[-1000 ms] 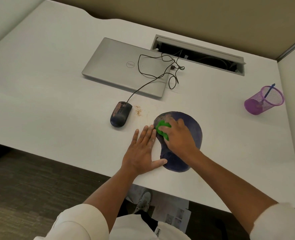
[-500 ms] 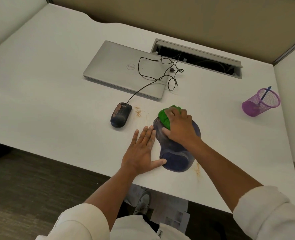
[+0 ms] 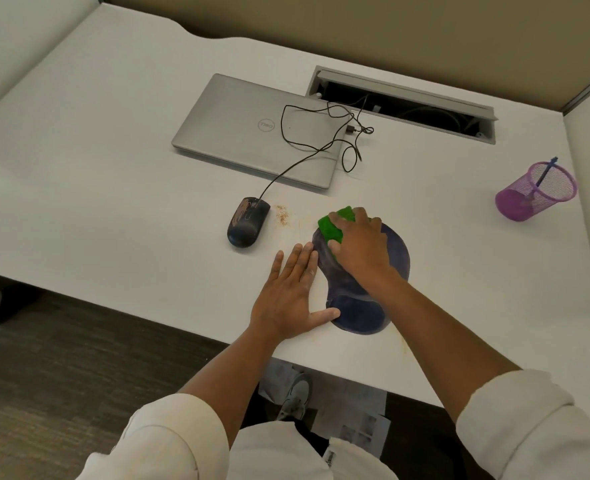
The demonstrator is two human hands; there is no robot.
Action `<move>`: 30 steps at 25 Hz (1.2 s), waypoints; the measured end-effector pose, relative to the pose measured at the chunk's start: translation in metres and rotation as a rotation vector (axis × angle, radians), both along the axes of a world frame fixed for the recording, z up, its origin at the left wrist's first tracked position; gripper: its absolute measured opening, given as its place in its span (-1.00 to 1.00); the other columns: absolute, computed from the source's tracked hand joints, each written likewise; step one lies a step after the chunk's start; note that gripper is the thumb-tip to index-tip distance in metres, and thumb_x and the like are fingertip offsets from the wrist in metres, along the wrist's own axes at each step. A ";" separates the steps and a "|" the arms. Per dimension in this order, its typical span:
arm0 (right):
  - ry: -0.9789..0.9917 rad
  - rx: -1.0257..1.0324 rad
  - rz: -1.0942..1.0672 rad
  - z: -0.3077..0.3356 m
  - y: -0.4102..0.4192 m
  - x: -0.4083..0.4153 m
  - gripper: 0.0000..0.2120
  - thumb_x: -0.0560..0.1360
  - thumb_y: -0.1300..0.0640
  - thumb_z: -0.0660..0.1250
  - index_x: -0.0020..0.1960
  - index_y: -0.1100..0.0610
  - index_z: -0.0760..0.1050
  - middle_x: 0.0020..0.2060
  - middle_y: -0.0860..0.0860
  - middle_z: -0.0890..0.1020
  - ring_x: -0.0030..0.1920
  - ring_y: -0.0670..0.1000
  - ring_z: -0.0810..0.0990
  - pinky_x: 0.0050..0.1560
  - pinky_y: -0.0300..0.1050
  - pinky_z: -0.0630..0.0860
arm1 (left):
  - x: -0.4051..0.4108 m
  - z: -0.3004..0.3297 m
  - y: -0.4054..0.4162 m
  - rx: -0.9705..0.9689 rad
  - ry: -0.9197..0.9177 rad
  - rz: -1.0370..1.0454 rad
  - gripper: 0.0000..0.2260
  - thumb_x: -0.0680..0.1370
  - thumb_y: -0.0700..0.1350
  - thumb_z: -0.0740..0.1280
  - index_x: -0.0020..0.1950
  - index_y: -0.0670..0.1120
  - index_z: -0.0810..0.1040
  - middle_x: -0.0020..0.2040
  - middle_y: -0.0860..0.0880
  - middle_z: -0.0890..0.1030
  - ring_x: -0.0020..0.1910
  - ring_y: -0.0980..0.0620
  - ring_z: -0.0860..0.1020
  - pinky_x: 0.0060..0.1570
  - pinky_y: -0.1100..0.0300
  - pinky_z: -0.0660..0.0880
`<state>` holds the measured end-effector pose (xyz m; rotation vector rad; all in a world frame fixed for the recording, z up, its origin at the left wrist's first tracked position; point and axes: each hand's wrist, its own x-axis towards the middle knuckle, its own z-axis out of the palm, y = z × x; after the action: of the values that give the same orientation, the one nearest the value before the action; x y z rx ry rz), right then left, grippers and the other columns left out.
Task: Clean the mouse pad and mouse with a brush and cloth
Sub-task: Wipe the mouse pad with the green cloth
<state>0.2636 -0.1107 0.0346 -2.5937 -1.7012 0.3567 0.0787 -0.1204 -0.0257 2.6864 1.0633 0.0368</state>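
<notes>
Head view shows a white desk (image 3: pixel 113 188) seen from above, with both forearms of a person reaching over its near edge. On the desk lies a dark blue mouse pad (image 3: pixel 395 251) with a raised wrist rest at its near end. On the far left part of the pad sits a green cloth (image 3: pixel 328 227), and the right hand (image 3: pixel 359 249) covers most of it; the fingers are bent over the cloth and the thumb presses against its near side, so the hand grips the cloth while it rests on the pad. The left hand (image 3: pixel 291 292) lies flat on the desk just beside the left edge of the pad, with the fingers straight and held together, and the thumb is spread out and touches the wrist rest. It holds nothing. To the left of the pad, a little apart, there is a dark wired mouse (image 3: pixel 246 223) with brownish smears on its top. Between the mouse and the pad some brown crumbs (image 3: pixel 282 216) lie on the desk. The mouse cable (image 3: pixel 307 147) runs up onto a closed silver Dell laptop (image 3: pixel 248 129), where it makes loose loops. Behind the laptop a cable tray (image 3: pixel 401 102) in the desk stands open. Far to the right a purple mesh pen cup (image 3: pixel 536 192) leans at an angle with a pen inside.
</notes>
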 end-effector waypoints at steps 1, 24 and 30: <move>-0.049 0.012 0.041 -0.001 -0.002 -0.002 -0.51 0.58 0.01 0.25 0.49 -0.15 0.28 0.41 0.10 0.31 0.27 0.23 0.37 0.12 0.14 0.52 | 0.000 0.000 0.000 -0.002 0.003 0.003 -0.01 0.50 0.58 -0.09 0.68 -0.09 -0.17 0.68 -0.03 -0.21 0.63 0.03 -0.32 0.58 -0.06 -0.33; 0.032 0.048 0.059 0.006 0.001 0.016 -0.56 0.55 0.00 0.26 0.43 -0.07 0.40 0.40 -0.01 0.37 0.24 0.18 0.39 0.14 0.12 0.50 | 0.000 -0.001 0.000 -0.016 -0.034 -0.002 -0.03 0.50 0.58 -0.09 0.66 -0.04 -0.24 0.68 -0.01 -0.22 0.63 0.03 -0.30 0.60 -0.09 -0.28; -0.074 0.046 0.158 0.005 -0.045 -0.007 -0.65 0.59 0.06 0.20 0.36 -0.11 0.45 0.37 -0.04 0.39 0.14 0.11 0.40 0.04 0.03 0.51 | -0.001 0.001 0.000 0.000 -0.043 -0.005 -0.01 0.51 0.55 -0.02 0.68 -0.12 -0.11 0.69 -0.05 -0.16 0.64 0.02 -0.27 0.59 -0.08 -0.28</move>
<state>0.2571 -0.1561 0.0394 -2.4766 -1.9209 0.2238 0.0780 -0.1203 -0.0250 2.6761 1.0433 0.0926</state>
